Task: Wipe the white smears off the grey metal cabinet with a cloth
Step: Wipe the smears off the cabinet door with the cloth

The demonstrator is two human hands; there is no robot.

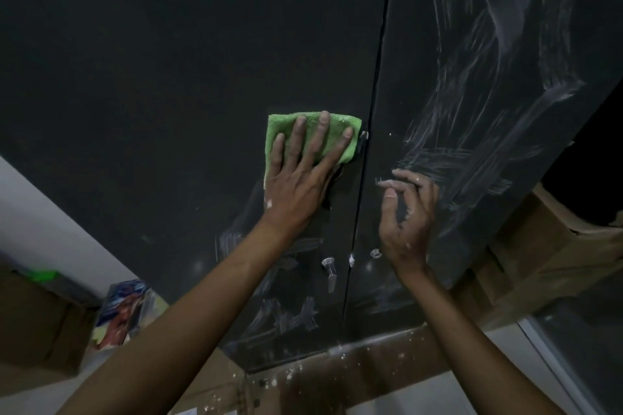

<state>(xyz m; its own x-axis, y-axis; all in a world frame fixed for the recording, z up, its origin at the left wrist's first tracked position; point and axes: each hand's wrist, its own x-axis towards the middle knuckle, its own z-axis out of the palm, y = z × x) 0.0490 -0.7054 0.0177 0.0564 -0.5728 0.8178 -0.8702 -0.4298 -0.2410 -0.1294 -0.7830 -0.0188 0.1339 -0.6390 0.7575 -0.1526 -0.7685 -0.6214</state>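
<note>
The dark grey metal cabinet [168, 61] fills the view, its two doors split by a vertical seam. My left hand [300, 175] lies flat on a folded green cloth [286, 126] and presses it against the left door beside the seam. My right hand [408, 212] holds nothing; its fingers are curled and apart, fingertips touching the right door. Broad white smears [488, 84] streak the right door above and right of that hand. Fainter white smears [290, 313] mark the left door low down, under my left forearm.
A metal handle [328, 268] sticks out of the left door near the seam, with a small keyhole [375, 253] on the right door. Cardboard boxes [539, 246] stand to the right, another brown box [37, 320] and a colourful packet [124, 310] lower left. White specks dot the floor.
</note>
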